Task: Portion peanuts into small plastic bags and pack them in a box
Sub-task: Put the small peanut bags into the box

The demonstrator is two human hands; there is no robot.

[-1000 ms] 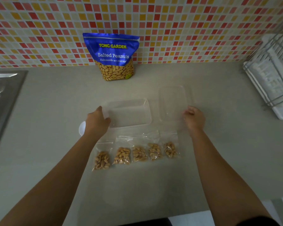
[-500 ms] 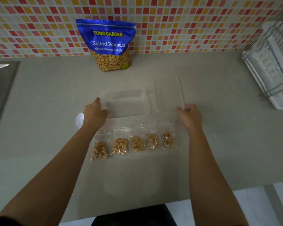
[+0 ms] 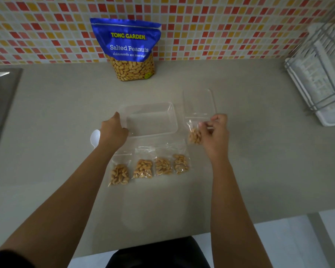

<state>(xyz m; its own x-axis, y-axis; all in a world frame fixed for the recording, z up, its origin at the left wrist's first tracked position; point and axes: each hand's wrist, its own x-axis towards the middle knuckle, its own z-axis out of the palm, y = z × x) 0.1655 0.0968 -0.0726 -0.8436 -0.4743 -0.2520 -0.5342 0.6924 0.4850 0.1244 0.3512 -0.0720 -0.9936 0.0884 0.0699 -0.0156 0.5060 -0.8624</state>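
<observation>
Open counter [image 3: 240, 151] separates the peanut pouch [image 3: 130, 51] from the clear box [image 3: 173, 117]; a dish rack [image 3: 321, 78] blocks the right.

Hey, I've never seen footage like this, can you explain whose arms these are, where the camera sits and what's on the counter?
No machine here: a person works with bare hands, and one camera worn on their head looks down at them. The right hand pinches a small bag of peanuts above the counter. The left hand touches the left end of an empty clear box; a clear lid lies beside it. Four filled bags lie in a row nearer the person, a white spoon sits left of the box, and a big peanut pouch stands against the tiled wall.
</observation>
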